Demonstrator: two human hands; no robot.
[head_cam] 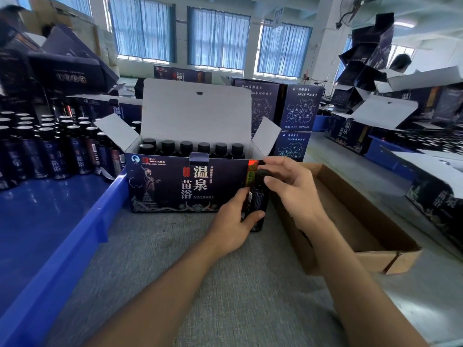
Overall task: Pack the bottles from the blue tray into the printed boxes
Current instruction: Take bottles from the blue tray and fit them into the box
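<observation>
While the grey counter (225,284) fills the foreground, the blue tray (82,229) takes up its left side, and the tray's far end is crowded with upright dark bottles (57,151) with black caps. Just beside the tray's right wall stands the printed box (175,186), dark with large pale characters on its front. Its white lid flap (198,111) is raised at the back and both side flaps are spread outward. To the right of this box lies a shallow brown carton (375,236), open on top. More stacked boxes (298,106) of the same print stand behind. Inside the printed box a row of packed bottles (186,147) stands along the back wall, with one more in front of the row at the left end. At the box's right front corner a single bottle (259,194) is held upright; whether its base touches the counter cannot be told. The left grip (233,221) is wrapped round its lower body, thumb across the front. The right grip (293,186) is narrow, fingertips and thumb closed on the black cap (263,172).
</observation>
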